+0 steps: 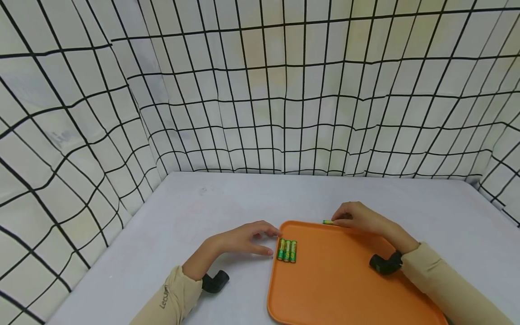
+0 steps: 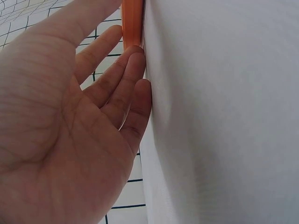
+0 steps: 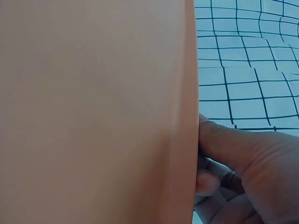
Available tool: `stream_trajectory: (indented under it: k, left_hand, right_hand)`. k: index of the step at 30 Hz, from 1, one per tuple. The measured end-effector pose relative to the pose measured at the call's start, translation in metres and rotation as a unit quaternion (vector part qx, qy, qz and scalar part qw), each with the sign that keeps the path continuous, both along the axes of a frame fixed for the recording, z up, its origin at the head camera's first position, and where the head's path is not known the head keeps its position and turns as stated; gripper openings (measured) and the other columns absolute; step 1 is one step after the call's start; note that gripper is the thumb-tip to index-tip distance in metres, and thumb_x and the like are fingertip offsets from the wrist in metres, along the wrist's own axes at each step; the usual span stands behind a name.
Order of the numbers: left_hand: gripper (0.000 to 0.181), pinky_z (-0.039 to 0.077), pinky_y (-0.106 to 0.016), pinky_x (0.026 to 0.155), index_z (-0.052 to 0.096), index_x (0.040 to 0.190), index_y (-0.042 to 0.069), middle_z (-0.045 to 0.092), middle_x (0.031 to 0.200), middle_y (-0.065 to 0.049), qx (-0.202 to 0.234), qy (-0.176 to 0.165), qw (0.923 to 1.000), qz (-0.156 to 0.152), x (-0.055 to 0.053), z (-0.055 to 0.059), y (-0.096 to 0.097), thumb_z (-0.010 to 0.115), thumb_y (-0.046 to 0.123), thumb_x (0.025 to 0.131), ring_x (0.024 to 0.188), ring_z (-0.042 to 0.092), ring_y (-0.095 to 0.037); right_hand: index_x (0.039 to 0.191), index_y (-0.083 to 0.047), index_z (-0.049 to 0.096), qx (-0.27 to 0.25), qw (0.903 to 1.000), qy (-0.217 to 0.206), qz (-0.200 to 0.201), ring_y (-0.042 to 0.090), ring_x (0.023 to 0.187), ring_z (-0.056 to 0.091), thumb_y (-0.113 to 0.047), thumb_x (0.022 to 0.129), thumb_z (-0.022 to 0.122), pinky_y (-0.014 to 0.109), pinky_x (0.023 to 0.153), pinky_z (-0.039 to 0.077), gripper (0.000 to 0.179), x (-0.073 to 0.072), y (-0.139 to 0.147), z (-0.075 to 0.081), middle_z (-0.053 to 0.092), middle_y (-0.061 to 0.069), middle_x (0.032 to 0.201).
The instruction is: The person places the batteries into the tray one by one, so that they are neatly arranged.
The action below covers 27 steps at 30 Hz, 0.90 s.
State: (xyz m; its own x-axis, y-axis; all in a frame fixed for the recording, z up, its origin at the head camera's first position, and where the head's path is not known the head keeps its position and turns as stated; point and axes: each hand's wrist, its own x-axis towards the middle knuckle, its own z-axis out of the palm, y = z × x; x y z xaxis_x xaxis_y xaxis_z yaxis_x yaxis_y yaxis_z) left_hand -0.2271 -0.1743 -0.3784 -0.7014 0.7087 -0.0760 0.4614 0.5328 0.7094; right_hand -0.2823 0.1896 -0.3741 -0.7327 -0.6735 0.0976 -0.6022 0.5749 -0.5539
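While three batteries (image 1: 287, 251) lie along the orange tray's (image 1: 337, 284) left edge, the right hand (image 1: 359, 216) pinches a fourth battery (image 1: 328, 222) at its far edge; the left hand (image 1: 243, 239) rests flat, fingers relaxed.

A pale grey table (image 1: 195, 216) stands enclosed on the left, far and right sides by a white cloth backdrop (image 1: 284, 104) printed with a black grid, which hangs in soft wrinkles and folds at the corners under even, diffuse light.
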Motion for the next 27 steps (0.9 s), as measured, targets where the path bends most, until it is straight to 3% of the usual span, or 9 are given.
stream_trajectory:
  k: [7, 21, 27]
  left_hand:
    - [0.049, 0.041, -0.032, 0.101, 0.056, 0.136, 0.017, 0.056, 0.13, 0.002, -0.003, 0.001, 1.0, -0.002, 0.001, -0.001, 0.001, 0.071, 0.028, 0.091, 0.119, 0.05, -0.015]
    - [0.049, 0.041, -0.032, 0.102, 0.055, 0.136, 0.017, 0.056, 0.13, 0.003, -0.002, -0.006, 1.0, 0.003, 0.002, 0.003, 0.001, 0.071, 0.027, 0.091, 0.118, 0.05, -0.014]
    - [0.049, 0.041, -0.032, 0.102, 0.054, 0.136, 0.017, 0.056, 0.131, 0.003, -0.003, -0.008, 1.0, 0.002, 0.002, 0.004, 0.001, 0.071, 0.027, 0.091, 0.118, 0.05, -0.013]
  right_hand:
    - [0.102, -0.001, 0.069, -0.006, 1.0, 0.001, -0.002, 0.005, 0.079, 0.055, -0.011, 0.094, 0.064, 0.023, 0.069, 0.048, 0.014, 0.002, 0.001, -0.003, 0.067, 0.002, 0.095]
    - [0.107, 0.001, 0.067, -0.075, 0.9925, -0.087, -0.043, 0.014, 0.084, 0.06, -0.016, 0.095, 0.065, 0.023, 0.072, 0.051, 0.021, 0.007, -0.007, 0.005, 0.067, 0.007, 0.098]
    - [0.103, 0.0, 0.068, -0.085, 0.9934, -0.075, -0.021, 0.013, 0.084, 0.062, -0.015, 0.092, 0.069, 0.023, 0.075, 0.052, 0.019, 0.016, -0.016, 0.01, 0.068, 0.006, 0.098]
